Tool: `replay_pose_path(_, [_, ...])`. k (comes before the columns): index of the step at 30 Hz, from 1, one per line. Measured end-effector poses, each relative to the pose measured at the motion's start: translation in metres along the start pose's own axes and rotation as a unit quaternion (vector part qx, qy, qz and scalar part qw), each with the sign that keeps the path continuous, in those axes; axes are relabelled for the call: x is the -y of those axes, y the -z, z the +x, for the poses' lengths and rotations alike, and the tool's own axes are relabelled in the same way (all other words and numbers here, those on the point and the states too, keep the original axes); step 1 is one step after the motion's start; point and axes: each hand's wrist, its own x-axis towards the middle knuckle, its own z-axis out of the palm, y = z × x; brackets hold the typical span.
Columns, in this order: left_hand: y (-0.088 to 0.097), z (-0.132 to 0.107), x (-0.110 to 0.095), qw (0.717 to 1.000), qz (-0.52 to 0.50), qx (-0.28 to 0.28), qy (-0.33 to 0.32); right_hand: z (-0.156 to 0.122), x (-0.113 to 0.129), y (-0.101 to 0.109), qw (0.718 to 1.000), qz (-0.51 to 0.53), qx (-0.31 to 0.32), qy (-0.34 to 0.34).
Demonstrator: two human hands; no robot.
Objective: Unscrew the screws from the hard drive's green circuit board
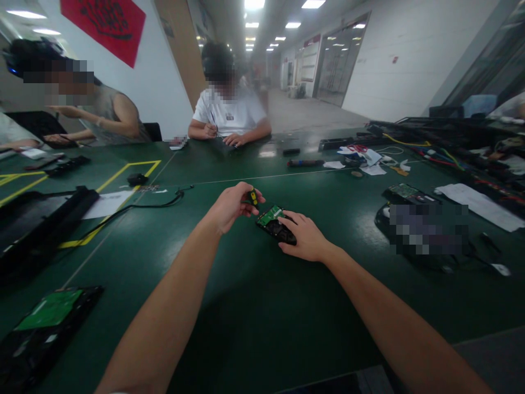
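A black hard drive point(274, 223) with a green circuit board on top lies on the dark green table point(254, 306) in the middle. My right hand point(305, 238) rests on its near right side, fingers pressed down on it. My left hand point(230, 206) is closed around a small yellow-and-black screwdriver point(253, 197), whose tip points down at the drive's far left corner.
Another hard drive point(49, 317) lies at the near left. A black tray point(36, 224), cable and paper sit on the left, tools, papers and wires on the right. Two other people sit at the far side of the table.
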Motion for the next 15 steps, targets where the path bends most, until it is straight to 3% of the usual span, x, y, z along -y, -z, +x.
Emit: replay_pose_path(15, [-0.0050,0.0015,0.0034,0.996,0.051,-0.047,-0.046,0.0003,-0.0003,0.0012,1.000,0.001,0.006,0.000])
